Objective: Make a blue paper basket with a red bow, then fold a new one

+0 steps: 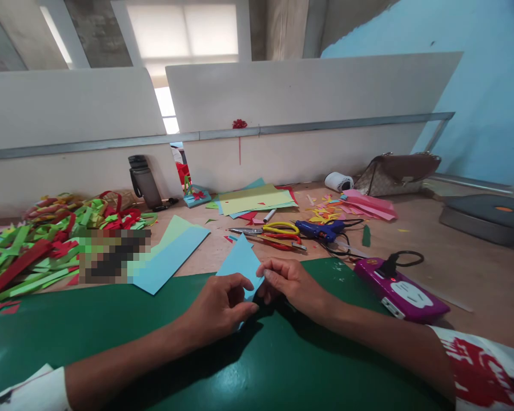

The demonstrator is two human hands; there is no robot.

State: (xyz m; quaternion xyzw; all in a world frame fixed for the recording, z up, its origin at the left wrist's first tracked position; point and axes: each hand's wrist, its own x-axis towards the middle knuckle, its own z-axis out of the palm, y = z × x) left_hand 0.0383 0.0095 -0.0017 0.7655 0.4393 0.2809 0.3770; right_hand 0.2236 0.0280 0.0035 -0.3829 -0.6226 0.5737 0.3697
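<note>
A sheet of light blue paper (pixel 239 260), its pointed corner upward, is held up over the green mat between my hands. My right hand (pixel 293 285) pinches its right edge between thumb and fingers. On the lower left side, my left hand (pixel 220 302) curls its fingers round the paper, and the thumb lies near the bottom. The hands partly cover the lower part of the sheet. Just beyond it lie scissors with yellow handles (pixel 281 229) and a red-handled pair (pixel 278 242). To the left, another blue sheet (pixel 171 260) lies flat, overlapping a pale green one (pixel 175 229).
A blue glue gun (pixel 321 229) and a purple power strip (pixel 400 291) with a plugged-in cord lie right. Cut green and red paper strips (pixel 25 257) pile up left, near a dark bottle (pixel 144 181). Coloured sheets (pixel 257 201) and a handbag (pixel 398 174) are at the back.
</note>
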